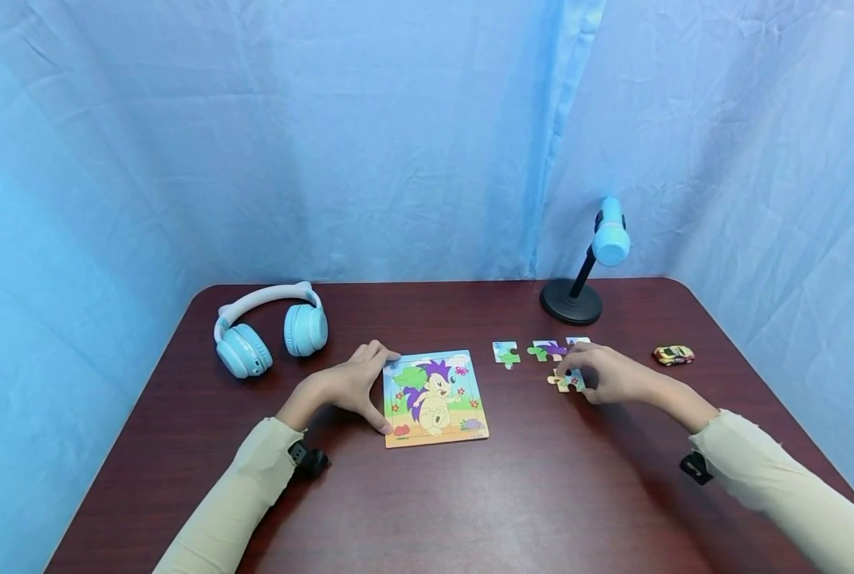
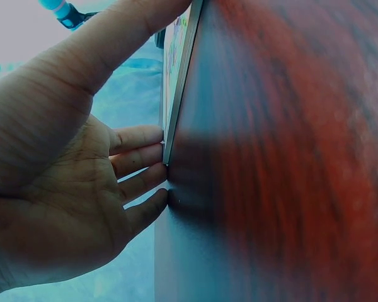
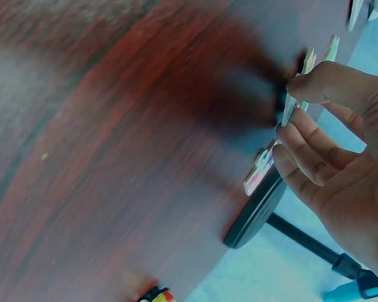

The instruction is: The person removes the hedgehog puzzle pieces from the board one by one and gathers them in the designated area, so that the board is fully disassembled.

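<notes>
A square jigsaw board (image 1: 436, 399) with a purple-haired hedgehog picture lies on the table. My left hand (image 1: 358, 384) rests against its left side, thumb near the lower corner and fingertips near the upper one. In the left wrist view, the fairly straight fingers (image 2: 138, 160) touch the board's edge (image 2: 181, 82). To the right of the board, my right hand (image 1: 606, 375) pinches a yellow-and-blue puzzle piece (image 1: 564, 380) between thumb and fingers. The piece (image 3: 289, 108) appears tilted in the right wrist view. Behind it lie loose pieces (image 1: 506, 353), one (image 1: 579, 340) partly hidden by the hand.
Light blue headphones (image 1: 272, 328) lie at the back left. A blue microphone (image 1: 611, 239) on a black round stand (image 1: 571, 301) stands at the back right. A small toy car (image 1: 674, 355) sits to the right. Blue curtains (image 1: 398, 143) surround the dark table (image 1: 427, 510).
</notes>
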Tool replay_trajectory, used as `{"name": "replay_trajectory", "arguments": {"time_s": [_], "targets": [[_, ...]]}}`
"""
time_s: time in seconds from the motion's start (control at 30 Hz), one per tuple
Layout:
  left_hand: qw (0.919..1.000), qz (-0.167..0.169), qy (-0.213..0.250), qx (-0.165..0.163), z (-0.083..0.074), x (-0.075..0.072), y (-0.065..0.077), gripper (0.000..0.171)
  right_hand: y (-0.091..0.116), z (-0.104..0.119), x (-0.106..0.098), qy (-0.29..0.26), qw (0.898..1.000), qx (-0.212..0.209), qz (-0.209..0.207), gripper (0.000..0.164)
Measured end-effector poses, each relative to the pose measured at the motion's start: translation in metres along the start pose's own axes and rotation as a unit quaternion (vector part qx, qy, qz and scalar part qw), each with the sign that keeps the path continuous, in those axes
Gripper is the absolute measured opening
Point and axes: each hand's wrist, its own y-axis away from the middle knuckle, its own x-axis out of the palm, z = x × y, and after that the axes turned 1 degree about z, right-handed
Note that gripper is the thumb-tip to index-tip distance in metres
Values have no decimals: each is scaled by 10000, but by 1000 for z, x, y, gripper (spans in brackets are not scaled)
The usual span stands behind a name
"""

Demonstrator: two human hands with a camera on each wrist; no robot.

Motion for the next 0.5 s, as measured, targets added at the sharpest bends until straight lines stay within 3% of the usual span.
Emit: {"name": "replay_trajectory", "arguments": {"time_s": [0.5], "targets": [[10000, -6, -20, 2, 2, 1, -1, 115, 21, -21, -1, 184, 9988, 414, -200, 43]]}}
